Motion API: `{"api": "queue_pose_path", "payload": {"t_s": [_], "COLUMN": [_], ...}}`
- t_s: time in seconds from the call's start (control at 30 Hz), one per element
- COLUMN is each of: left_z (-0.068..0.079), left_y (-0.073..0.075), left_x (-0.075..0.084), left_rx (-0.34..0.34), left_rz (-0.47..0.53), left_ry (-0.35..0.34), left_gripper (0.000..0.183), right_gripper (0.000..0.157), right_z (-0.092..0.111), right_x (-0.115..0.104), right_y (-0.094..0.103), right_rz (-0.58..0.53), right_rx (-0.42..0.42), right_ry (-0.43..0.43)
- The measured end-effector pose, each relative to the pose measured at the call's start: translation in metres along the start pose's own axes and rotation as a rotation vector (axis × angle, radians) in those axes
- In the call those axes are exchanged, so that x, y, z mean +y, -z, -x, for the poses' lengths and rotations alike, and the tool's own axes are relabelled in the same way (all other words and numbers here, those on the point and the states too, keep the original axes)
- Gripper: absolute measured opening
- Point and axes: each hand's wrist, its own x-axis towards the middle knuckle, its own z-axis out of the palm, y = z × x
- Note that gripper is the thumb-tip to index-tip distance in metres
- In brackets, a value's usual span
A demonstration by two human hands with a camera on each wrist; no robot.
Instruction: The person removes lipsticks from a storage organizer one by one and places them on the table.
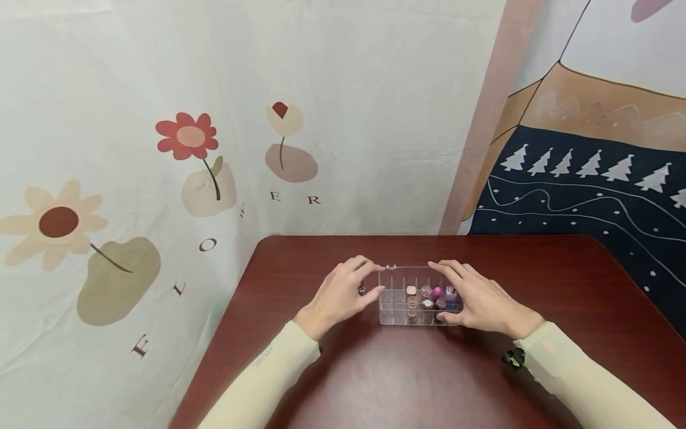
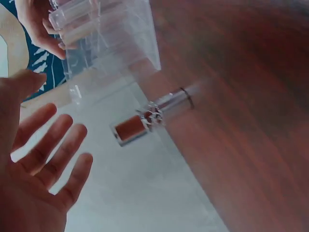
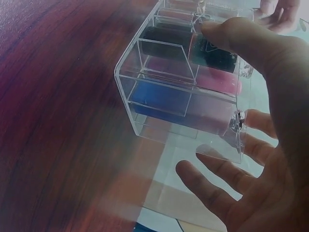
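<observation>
Case pos.: the clear compartmented case (image 1: 393,313) is on the red-brown table (image 1: 386,372), betw. both hands. At its L end I have my L hand (image 1: 339,293): fingers spread, slightly bent, per L-wrist cam; thumb and index tips near the case edge; contact cannot be confirmed. A clear tube (image 2: 131,129) w/ reddish-brown contents and an ornate silver collar is betw. L hand and case, apart from the fingers. My R hand (image 1: 486,302) spans the R end: thumb over the near side, index tip at the far edge, other fingers spread; I cannot tell whether they pinch the case. Cols. toward R hold small items, incl. a blue item (image 3: 164,102), a pink item (image 3: 219,82) and a dark green item (image 3: 215,55).
</observation>
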Motion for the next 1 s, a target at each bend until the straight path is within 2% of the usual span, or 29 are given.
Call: {"api": "queue_pose_path", "payload": {"t_s": [0.17, 0.37, 0.67, 0.83, 1.0], "left_z": [-0.014, -0.032, -0.048, -0.051, -0.05], "left_y": [-0.001, -0.004, -0.013, -0.017, -0.023], "left_x": [0.007, 0.013, 0.014, 0.015, 0.014], "left_rx": [-0.093, -0.21, -0.372, -0.414, -0.419], "left_rz": [0.018, 0.026, 0.064, 0.038, 0.013], "left_ry": [-0.097, -0.171, -0.198, -0.199, -0.196], "left_gripper": [0.036, 0.037, 0.038, 0.038, 0.036], "right_gripper": [0.112, 0.113, 0.112, 0.112, 0.111], "right_z": [-0.002, -0.003, -0.004, -0.004, -0.004], "right_x": [-0.001, -0.003, 0.0, 0.0, -0.001], "right_y": [0.0, 0.001, 0.003, 0.003, 0.003], "right_rz": [-0.001, -0.006, -0.01, -0.019, -0.014], "right_rx": [-0.009, -0.02, -0.035, -0.049, -0.044], "right_ry": [-0.003, -0.006, -0.009, -0.024, -0.02]}}
